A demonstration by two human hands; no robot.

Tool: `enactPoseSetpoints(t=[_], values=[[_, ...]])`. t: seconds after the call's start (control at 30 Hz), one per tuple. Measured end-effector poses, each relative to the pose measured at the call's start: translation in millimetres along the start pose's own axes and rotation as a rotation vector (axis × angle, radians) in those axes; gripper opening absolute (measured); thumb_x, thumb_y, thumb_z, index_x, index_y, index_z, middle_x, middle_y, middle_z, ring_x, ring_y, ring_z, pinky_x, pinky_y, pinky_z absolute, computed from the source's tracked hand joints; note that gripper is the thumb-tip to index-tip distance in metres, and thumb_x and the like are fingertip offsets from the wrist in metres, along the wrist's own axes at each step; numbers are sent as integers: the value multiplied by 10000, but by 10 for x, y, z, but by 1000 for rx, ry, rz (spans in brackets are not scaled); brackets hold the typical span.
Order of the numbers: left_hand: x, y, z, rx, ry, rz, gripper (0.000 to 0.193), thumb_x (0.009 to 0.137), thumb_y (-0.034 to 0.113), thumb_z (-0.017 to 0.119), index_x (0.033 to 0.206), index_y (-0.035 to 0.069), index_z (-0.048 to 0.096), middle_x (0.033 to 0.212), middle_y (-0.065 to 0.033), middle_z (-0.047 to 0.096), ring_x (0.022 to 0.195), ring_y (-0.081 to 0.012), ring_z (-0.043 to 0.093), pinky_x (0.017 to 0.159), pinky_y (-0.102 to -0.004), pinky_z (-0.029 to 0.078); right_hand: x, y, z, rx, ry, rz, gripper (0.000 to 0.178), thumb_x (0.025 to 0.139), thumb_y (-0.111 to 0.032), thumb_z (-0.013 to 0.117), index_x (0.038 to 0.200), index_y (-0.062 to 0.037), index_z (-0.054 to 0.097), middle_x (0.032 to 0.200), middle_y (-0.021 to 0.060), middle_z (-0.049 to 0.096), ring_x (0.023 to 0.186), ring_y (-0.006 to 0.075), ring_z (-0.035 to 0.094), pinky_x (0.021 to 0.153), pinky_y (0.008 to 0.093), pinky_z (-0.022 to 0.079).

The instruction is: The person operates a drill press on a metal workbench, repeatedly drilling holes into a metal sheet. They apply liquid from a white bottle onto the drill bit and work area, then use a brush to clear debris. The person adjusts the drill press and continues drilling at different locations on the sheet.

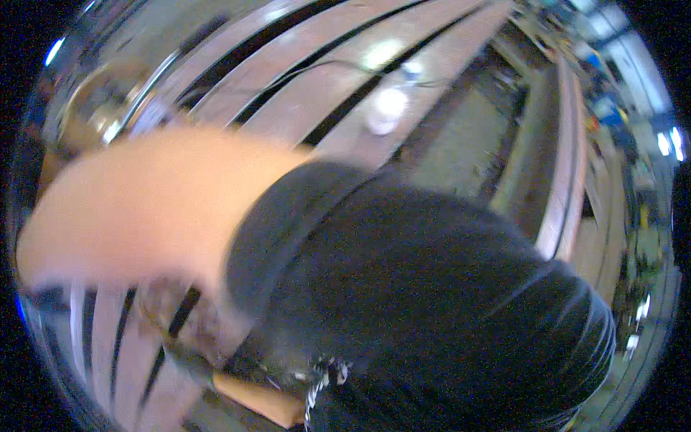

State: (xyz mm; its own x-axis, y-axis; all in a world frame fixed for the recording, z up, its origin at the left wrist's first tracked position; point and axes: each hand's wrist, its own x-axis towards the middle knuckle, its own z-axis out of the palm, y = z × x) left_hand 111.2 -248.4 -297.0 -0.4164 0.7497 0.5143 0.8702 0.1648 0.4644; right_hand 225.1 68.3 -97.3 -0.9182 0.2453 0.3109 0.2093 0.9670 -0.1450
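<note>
A large bare arm in a black short sleeve crosses the view from the lower right to the left rim, blurred and very close. It seems to be my right arm; its hand does not show clearly. Below it, a smaller bare forearm, apparently my left, reaches toward the upper left and ends in a blurred greyish shape, perhaps a glove. That shape is over long reddish-brown slats. Neither hand's fingers can be made out, and neither is anything they may hold. White threads hang beside the black cloth.
Long slats with dark gaps run toward the upper right. A thin dark cable crosses them near a bright white round thing. At the upper left are a brass-coloured ring and a shiny metal rod. A long beam stands at the right.
</note>
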Motion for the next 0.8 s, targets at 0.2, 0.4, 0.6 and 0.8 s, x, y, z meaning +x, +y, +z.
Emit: enactPoseSetpoints(t=[0.2,0.4,0.6,0.8], values=[[-640,345,63,-105,-188,-50,418,824,189,664,1220,55,664,1070,-210,694,1034,-414,653,880,-501,521,-339,-293,289,94,-17,-75,419,933,-425,685,1114,-51,738,938,137,760,865,283,721,810,373,562],[-1267,452,-251,-145,-354,-174,478,808,215,691,1255,55,640,1109,-215,685,1065,-411,647,905,-497,514,-468,-700,540,242,-47,-187,417,939,-425,668,1100,-48,745,937,131,762,858,274,720,809,373,562],[-1781,625,-487,-248,-528,-345,542,792,242,718,1291,56,615,1148,-219,675,1096,-409,640,931,-493,508,-480,-1128,703,318,-56,-319,418,944,-426,651,1086,-46,753,936,126,764,851,264,720,808,374,561],[-1583,1090,157,-391,-610,-337,610,776,268,746,1326,56,590,1187,-224,666,1127,-407,634,957,-489,502,-426,-1611,760,374,-109,-445,420,950,-426,634,1071,-44,760,934,120,766,843,255,719,807,374,561]])
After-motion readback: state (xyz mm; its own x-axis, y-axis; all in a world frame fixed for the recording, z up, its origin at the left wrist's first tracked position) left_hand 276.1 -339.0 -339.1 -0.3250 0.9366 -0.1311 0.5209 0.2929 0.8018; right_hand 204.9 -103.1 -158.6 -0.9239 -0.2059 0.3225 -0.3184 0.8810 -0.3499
